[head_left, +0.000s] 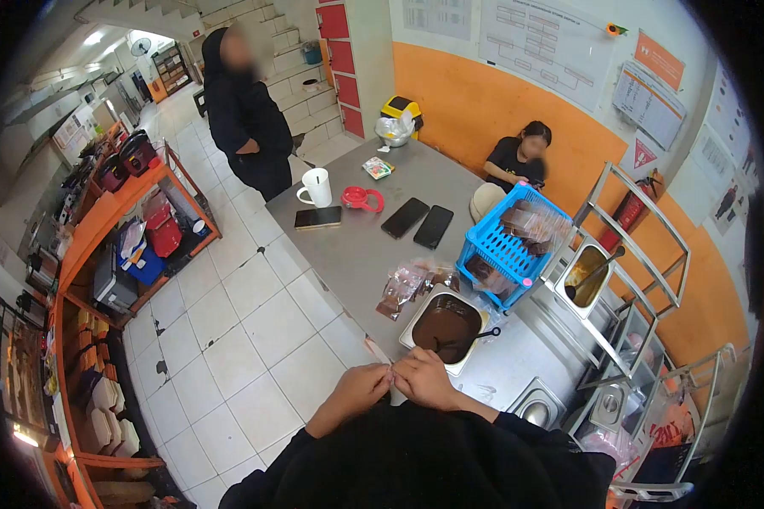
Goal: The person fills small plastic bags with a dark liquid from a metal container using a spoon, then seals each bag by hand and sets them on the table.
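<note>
Close to my body, at the near edge of the steel table (348, 271), my left hand (358, 392) and my right hand (424, 379) meet with fingers pinched together. A small, pale, thin piece (377, 349) sticks up from between them; it looks like plastic, but its shape is unclear. Just beyond my right hand sits a metal pan of dark brown sauce (446, 327) with a black ladle (475, 337) in it. Clear plastic packets with brown contents (406, 288) lie behind the pan. A blue basket (497, 246) holds more such packets.
Phones (433, 226), a white mug (317, 187) and a red ring-shaped item (362, 199) rest on the table. One person (246, 119) stands beyond its left corner; another (518, 161) sits behind it. A metal rack (645, 254) with another pan (582, 276) is at right.
</note>
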Demonstrator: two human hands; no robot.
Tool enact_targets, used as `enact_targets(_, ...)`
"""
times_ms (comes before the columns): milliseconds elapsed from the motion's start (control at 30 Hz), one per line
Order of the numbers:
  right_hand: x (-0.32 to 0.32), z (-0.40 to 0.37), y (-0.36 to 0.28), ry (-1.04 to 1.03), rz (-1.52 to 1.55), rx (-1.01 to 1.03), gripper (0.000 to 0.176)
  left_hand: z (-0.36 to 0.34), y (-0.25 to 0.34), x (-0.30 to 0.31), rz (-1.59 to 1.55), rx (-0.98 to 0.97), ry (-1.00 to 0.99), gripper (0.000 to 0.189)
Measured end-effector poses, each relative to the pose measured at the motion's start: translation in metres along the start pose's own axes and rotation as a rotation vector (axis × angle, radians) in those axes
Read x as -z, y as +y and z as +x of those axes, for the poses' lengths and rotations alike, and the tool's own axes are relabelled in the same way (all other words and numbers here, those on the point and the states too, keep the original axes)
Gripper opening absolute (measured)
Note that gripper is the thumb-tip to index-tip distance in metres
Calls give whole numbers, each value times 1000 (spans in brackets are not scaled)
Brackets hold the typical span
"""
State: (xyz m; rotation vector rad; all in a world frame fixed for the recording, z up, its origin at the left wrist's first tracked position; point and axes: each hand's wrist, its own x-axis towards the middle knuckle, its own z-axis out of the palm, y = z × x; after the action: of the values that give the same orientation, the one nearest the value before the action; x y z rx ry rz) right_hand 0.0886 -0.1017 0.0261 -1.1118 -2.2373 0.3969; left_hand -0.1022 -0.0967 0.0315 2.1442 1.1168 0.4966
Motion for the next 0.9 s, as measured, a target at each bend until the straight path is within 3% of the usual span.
enact_targets(200, -13, -6, -1, 24, -3, -53, 9, -2, -5, 2, -31, -27, -44, 19)
enact_targets(500, -3, -1, -9, 40, -90, 46, 11, -4, 0, 10, -118, -29, -90, 18)
enact_targets(900, -3, 0, -11, -13, -162, 88, 13, -5, 2, 11, 50, -5, -74, 16)
